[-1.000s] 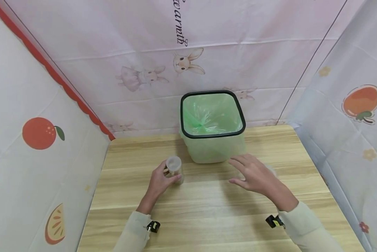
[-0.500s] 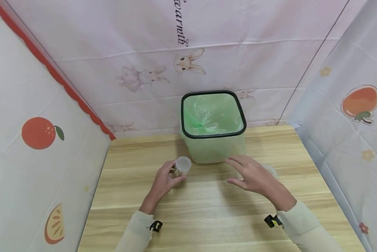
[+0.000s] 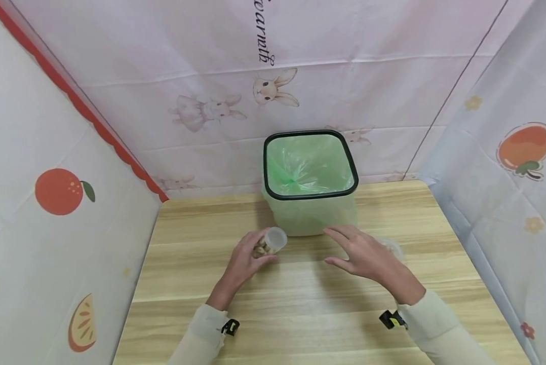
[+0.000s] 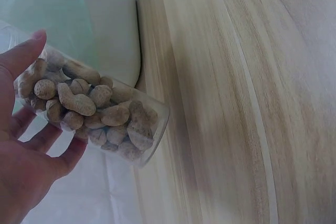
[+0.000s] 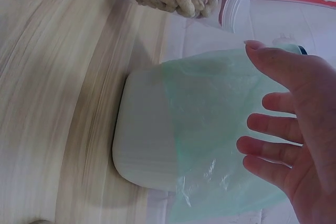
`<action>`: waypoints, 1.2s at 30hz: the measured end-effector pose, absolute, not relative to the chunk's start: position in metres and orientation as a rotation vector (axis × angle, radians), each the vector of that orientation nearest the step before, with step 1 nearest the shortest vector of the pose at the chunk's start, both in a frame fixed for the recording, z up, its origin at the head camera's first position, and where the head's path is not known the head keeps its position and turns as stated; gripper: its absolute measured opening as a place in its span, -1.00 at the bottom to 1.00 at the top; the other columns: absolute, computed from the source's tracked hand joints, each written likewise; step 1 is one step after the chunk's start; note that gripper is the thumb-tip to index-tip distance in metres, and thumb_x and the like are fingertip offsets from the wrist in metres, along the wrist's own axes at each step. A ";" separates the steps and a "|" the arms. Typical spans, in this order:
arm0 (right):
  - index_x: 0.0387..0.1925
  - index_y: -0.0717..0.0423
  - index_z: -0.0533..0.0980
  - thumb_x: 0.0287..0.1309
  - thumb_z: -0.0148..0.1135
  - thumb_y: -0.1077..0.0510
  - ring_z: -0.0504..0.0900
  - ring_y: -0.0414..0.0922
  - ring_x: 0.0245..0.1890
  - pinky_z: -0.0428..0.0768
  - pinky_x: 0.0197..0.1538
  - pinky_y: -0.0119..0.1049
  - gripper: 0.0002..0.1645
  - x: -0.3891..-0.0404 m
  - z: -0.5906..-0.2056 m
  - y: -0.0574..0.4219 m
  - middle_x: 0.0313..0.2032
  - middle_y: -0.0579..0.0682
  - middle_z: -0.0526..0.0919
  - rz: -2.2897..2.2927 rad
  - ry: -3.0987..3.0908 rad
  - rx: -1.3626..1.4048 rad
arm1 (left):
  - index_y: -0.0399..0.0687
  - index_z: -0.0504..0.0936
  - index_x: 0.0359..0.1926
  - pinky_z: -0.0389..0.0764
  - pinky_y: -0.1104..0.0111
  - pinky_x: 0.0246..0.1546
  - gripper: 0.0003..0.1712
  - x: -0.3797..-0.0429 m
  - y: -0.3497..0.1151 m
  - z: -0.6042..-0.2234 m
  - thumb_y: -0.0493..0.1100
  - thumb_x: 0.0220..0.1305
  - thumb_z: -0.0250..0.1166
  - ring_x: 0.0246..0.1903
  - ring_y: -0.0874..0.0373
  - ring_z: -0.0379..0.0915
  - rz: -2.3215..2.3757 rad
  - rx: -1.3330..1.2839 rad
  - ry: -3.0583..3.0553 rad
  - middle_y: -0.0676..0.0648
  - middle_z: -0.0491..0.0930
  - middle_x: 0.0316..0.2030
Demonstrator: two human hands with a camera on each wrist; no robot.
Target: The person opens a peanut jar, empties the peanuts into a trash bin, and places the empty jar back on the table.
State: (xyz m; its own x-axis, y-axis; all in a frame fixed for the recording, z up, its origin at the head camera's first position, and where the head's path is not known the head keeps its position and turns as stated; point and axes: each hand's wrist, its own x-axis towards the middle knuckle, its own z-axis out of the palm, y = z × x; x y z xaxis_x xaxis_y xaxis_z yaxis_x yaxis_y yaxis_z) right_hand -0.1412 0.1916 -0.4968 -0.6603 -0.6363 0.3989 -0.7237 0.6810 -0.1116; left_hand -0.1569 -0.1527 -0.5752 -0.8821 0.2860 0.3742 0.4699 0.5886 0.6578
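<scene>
My left hand (image 3: 244,257) grips a clear plastic jar (image 4: 100,106) packed with unshelled peanuts, thumb on one side and fingers on the other. A translucent lid (image 5: 236,12) covers its top, tipped toward the right in the head view. The left wrist view shows the jar's base over the wooden table (image 4: 226,103). My right hand (image 3: 361,253) hovers to the right, palm inward, fingers relaxed and apart, holding nothing. In the right wrist view its thumb reaches near the lid, with a gap between them.
Behind both hands stands a pale bin (image 5: 147,129) lined with a green plastic bag (image 5: 220,129), its black rim (image 3: 309,196) facing up. A clear round container (image 3: 393,247) lies partly hidden behind my right hand. Printed curtains (image 3: 200,167) enclose the table's back and sides.
My left hand has moved right with the jar, bringing it closer to my right hand and tilting its lid rightward. My right hand has shifted slightly left, staying relaxed.
</scene>
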 end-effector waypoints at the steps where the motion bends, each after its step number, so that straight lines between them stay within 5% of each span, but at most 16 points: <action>1: 0.31 0.20 0.53 0.03 0.58 -0.19 0.69 0.09 0.17 0.72 0.14 -0.01 -0.10 -0.141 -0.496 0.191 0.19 0.17 0.67 0.372 -2.572 1.071 | 0.01 0.55 0.36 0.67 0.04 0.06 -0.11 -0.156 -0.152 -0.575 -0.09 -0.05 0.68 0.08 0.00 0.62 -1.169 -0.633 -2.588 -0.13 0.67 0.12; 14: 0.34 0.22 0.49 0.09 0.54 -0.22 0.68 0.11 0.19 0.70 0.18 0.01 -0.08 -0.141 -0.498 0.180 0.21 0.19 0.67 0.400 -2.622 1.059 | -0.04 0.62 0.29 0.64 0.29 -0.18 -0.09 -0.151 -0.144 -0.576 -0.09 -0.18 0.73 -0.13 0.09 0.59 -1.026 -0.652 -2.550 -0.12 0.65 -0.09; 36: 0.36 0.23 0.47 0.12 0.53 -0.21 0.68 0.10 0.20 0.68 0.23 -0.03 -0.08 -0.143 -0.495 0.161 0.21 0.20 0.67 0.431 -2.628 1.066 | -0.11 0.65 0.15 0.58 0.26 -0.14 -0.16 -0.149 -0.125 -0.574 -0.16 -0.25 0.77 -0.12 0.06 0.51 -0.973 -0.673 -2.547 -0.10 0.65 -0.11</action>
